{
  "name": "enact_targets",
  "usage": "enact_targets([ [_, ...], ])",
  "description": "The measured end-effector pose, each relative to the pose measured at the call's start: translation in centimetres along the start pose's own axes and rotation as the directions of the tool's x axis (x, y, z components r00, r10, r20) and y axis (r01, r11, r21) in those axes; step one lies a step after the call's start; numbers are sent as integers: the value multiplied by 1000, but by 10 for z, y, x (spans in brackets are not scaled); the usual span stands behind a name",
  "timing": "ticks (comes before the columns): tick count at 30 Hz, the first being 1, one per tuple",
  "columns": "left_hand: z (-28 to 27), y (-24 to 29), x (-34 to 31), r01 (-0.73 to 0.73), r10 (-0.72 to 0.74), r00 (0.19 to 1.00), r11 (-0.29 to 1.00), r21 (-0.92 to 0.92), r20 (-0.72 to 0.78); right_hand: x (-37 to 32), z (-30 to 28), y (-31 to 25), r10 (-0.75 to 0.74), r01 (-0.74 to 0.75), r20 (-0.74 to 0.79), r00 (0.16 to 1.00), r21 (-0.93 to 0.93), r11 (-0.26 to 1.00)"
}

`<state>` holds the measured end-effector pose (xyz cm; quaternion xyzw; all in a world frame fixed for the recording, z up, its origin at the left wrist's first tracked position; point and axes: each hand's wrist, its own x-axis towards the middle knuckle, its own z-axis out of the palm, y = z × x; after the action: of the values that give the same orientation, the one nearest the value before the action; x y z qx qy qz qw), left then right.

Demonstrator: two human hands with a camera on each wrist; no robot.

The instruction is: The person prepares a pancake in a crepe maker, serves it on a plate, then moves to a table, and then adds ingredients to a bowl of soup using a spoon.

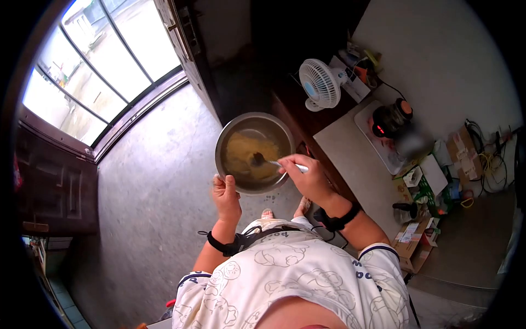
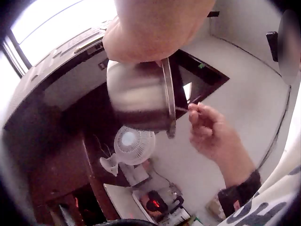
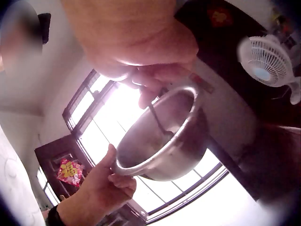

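A round metal bowl (image 1: 255, 124) is held up over the floor in front of the person, with a yellowish mixture (image 1: 241, 147) in its bottom. The left hand (image 1: 226, 197) grips the near left rim, its thumb on top; in the right wrist view the fingers of the left hand (image 3: 101, 193) curl under the rim. Pinched in the right hand (image 1: 309, 178) is the handle of a metal spoon (image 1: 265, 160), which slants over the right rim. Its dark head dips into the mixture. In the right wrist view the bowl (image 3: 178, 157) appears tilted.
To the right, a table (image 1: 350, 153) bears a white fan (image 1: 320, 85), a tray (image 1: 364, 123) and a dark appliance (image 1: 389, 120) with red lit digits. Cardboard boxes (image 1: 413, 241) and cables stand farther right. A barred glass door (image 1: 104, 60) lies at the far left.
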<state>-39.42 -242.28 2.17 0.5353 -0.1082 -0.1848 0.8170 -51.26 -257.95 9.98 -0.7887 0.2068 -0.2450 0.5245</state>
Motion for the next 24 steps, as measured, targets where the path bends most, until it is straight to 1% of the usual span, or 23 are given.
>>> enact_targets([
  [2, 5, -1, -2, 7, -8, 999, 1000, 10, 32, 13, 9, -6, 12, -11, -27, 1000, 28, 1000],
  [4, 9, 0, -4, 8, -9, 998, 1000, 22, 64, 22, 18, -6, -32, 33, -71, 997, 19, 999],
  [6, 12, 3, -6, 17, -18, 999, 999, 36, 28, 18, 21, 0, -10, 13, -74, 997, 51, 999],
  [8, 10, 4, -4, 11, -11, 1000, 1000, 28, 0, 10, 17, 7, 107, -107, 5, 994, 140, 984],
  [9, 8, 4, -4, 12, -11, 1000, 1000, 22, -25, 6, 14, 11, 106, -107, 13, 994, 137, 985],
  [11, 5, 4, -4, 7, -7, 999, 1000, 7, -33, -1, 7, 20, 174, -177, 34, 984, 127, 976],
  [14, 1, 1, -2, -7, 7, 1000, 1000, 0, -23, 0, 3, 29, 164, -169, 65, 984, 93, 981],
  [15, 1, 0, -1, -12, 12, 1000, 1000, 7, -17, 3, 2, 22, 164, -169, 60, 985, 94, 981],
  [17, 5, 2, -4, 11, -11, 1000, 1000, 17, 11, 14, 5, 2, 98, -100, 28, 995, 105, 989],
  [18, 8, 3, -5, 30, -31, 999, 999, 27, 32, 22, 8, 1, 99, -101, 23, 995, 108, 989],
  [20, 10, 2, -8, 26, -28, 999, 999, 46, 39, 33, 12, 0, 32, -30, -9, 999, 166, 986],
  [21, 11, 2, -6, 17, -19, 999, 998, 59, 39, 32, 12, -3, 95, -94, 3, 995, 161, 982],
  [22, 11, 4, -5, 12, -14, 999, 998, 58, 39, 28, 12, 0, 90, -89, 3, 996, 161, 983],
  [24, 10, 7, -3, 9, -6, 998, 999, 49, -57, 17, 10, 13, 183, -196, 95, 978, 143, 970],
])
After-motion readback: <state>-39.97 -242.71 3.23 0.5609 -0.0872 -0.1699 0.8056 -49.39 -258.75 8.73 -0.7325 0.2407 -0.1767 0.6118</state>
